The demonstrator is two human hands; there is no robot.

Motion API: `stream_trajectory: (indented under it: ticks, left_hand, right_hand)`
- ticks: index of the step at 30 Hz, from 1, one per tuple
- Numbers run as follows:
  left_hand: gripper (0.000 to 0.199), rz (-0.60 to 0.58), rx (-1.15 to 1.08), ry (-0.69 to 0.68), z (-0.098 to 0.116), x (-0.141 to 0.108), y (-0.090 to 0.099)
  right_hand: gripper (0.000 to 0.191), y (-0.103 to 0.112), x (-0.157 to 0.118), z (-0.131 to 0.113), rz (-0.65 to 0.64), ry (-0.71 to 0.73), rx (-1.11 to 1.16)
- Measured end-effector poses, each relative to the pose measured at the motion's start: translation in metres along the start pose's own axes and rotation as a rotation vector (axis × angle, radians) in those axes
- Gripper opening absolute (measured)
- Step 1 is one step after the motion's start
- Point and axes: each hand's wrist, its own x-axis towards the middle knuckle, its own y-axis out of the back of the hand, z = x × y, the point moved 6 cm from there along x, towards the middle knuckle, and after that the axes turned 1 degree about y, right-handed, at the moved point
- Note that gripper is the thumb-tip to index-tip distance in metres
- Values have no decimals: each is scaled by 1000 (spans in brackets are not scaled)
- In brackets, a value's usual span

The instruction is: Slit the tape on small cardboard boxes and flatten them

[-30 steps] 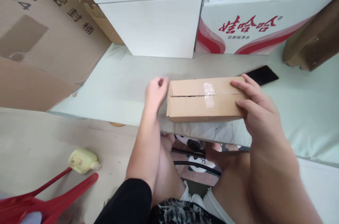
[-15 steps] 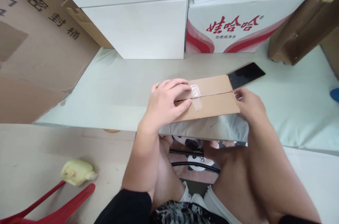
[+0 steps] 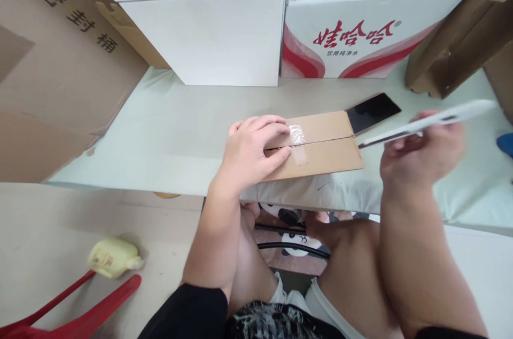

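A small, flat cardboard box lies on the pale covered surface, a strip of clear tape across its middle seam. My left hand grips its left end, fingers over the top and thumb near the seam. In my right hand, to the right of the box, is a white box cutter, slightly blurred. Its thin grey tip points left and reaches the box's right end; whether it touches the cardboard I cannot tell. A flat black rectangular piece adjoins the box's far right corner.
White cartons and a red-and-white water carton stand along the back. A big brown carton is at the left, an opened cardboard piece at the right. On the floor lies a yellow bottle beside red bars.
My right hand has moved up and right, away from the box's right end, and the white box cutter now shows in it. My left hand stays on the box.
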Motion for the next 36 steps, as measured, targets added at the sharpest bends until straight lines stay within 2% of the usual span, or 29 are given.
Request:
stream_trajectory:
  ticks: [2,3,5,7,9,10,12,14,16,19,24,36]
  left_hand:
    - [25,1,-3,3,0,0,0]
    - [25,2,-4,5,0,0,0]
    - [25,-1,-2,8,0,0,0]
    - [25,-3,5,7,1,1,0]
    - [25,-5,10,1,1,1,0]
    - [25,-7,11,-4,1,1,0]
    - [25,-14,15,-10,1,1,-1]
    - [26,-22,20,-8,1,1,-1]
    - [27,-27,24,-2,2,1,-1]
    - [27,-31,28,-1,2,1,-1]
    - [26,-27,29,-8,1,0,-2]
    - [25,-23,16,-10,1,0,-1]
  right_hand:
    - [12,-1,-1,-6,107,-151,447]
    - [20,-4,-2,-10,111,-218,554]
    - [34,-7,-8,-23,72,-245,645]
    - [33,-13,-17,-41,-72,-141,645]
    - [21,-21,-33,-58,-263,9,584]
    - [23,-26,-42,-64,-344,80,550]
    - [18,-39,-60,-67,-514,134,448]
    - [10,-53,-76,-62,-712,128,297]
    - [9,-59,-86,-55,-827,157,143]
    - [12,-58,-88,-50,-850,213,17]
    - [13,-57,-88,-45,-870,214,-75]
    - [7,-58,-89,-41,-869,199,-64]
